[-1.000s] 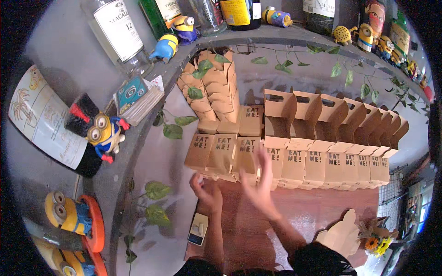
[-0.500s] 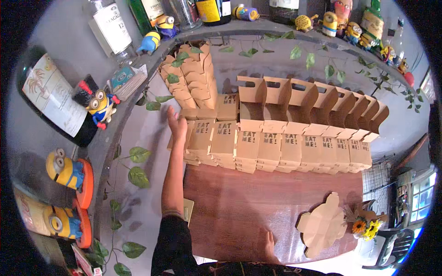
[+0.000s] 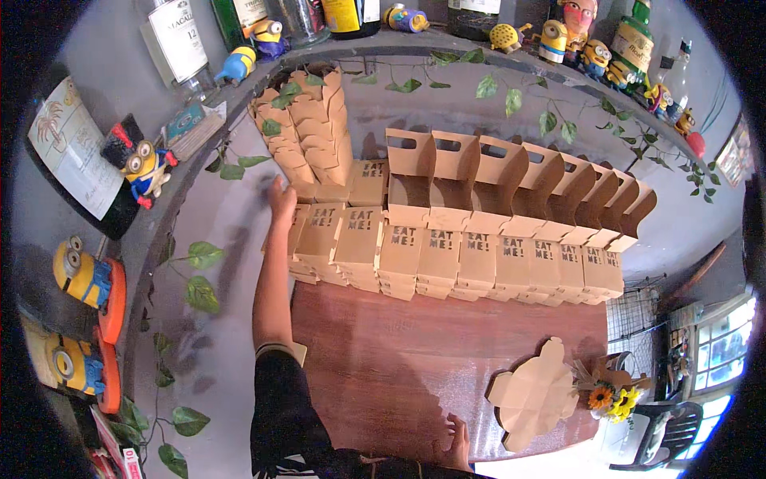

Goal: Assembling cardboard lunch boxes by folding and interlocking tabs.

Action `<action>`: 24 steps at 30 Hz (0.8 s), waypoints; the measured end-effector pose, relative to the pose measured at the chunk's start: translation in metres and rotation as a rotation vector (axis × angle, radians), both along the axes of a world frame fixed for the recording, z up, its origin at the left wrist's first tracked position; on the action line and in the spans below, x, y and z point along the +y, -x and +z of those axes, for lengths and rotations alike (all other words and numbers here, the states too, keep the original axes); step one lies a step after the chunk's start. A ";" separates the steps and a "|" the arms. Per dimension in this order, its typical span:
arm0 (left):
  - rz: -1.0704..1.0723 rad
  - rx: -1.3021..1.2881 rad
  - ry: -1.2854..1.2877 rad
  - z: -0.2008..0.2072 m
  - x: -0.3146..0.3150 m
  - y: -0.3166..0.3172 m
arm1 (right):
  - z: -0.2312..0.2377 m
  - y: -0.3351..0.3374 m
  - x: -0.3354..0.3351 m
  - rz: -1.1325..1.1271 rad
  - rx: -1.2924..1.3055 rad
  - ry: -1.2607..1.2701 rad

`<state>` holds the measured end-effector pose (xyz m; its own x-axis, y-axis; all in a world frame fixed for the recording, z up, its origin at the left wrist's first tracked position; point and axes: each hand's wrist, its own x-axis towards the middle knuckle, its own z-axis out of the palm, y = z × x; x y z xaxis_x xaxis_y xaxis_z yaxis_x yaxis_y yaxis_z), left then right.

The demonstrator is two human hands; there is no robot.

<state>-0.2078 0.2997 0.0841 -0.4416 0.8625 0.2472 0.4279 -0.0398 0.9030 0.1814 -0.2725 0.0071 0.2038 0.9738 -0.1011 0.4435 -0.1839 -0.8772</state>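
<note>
My left hand (image 3: 282, 201) reaches far out to the left end of the rows of folded brown cardboard boxes (image 3: 357, 235). Its fingers point away from me and look apart, beside the boxes' edge; whether they touch the cardboard is unclear. Just beyond it rises a stack of nested, opened cardboard cartons (image 3: 319, 152). My right hand (image 3: 456, 441) is low over the table's near edge, fingers spread and slightly bent, holding nothing. To its right lies a flat, unfolded cardboard blank (image 3: 533, 395) with rounded flaps.
Cardboard carriers with handle slots (image 3: 511, 188) stand in a row behind the boxes on the brown wooden table (image 3: 383, 343). A curved shelf (image 3: 211, 128) with bottles and yellow figurines runs around the left and back. Artificial flowers (image 3: 614, 399) are at the right edge.
The view has shifted, so the scene sits farther left. My right hand has come up a little from the tabletop and its fingers have bent. My left hand remains by the box stacks.
</note>
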 end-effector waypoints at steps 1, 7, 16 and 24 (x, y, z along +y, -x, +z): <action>-0.014 0.060 -0.133 0.008 -0.017 0.000 | -0.006 -0.007 -0.005 0.019 0.003 0.015; 0.145 0.483 -0.164 -0.076 -0.322 -0.035 | -0.072 -0.045 -0.055 0.241 -0.160 0.097; 0.195 0.612 0.540 -0.287 -0.737 -0.111 | -0.174 -0.067 -0.037 0.358 -0.189 0.056; 0.051 0.470 0.598 -0.381 -0.656 -0.176 | -0.116 -0.036 0.050 0.389 -0.173 -0.181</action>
<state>-0.0313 -0.3562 -0.2971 -0.4484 0.8899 -0.0836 0.7606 0.4291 0.4872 0.2171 -0.2224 -0.1085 -0.1811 0.9801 0.0806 0.5917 0.1741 -0.7872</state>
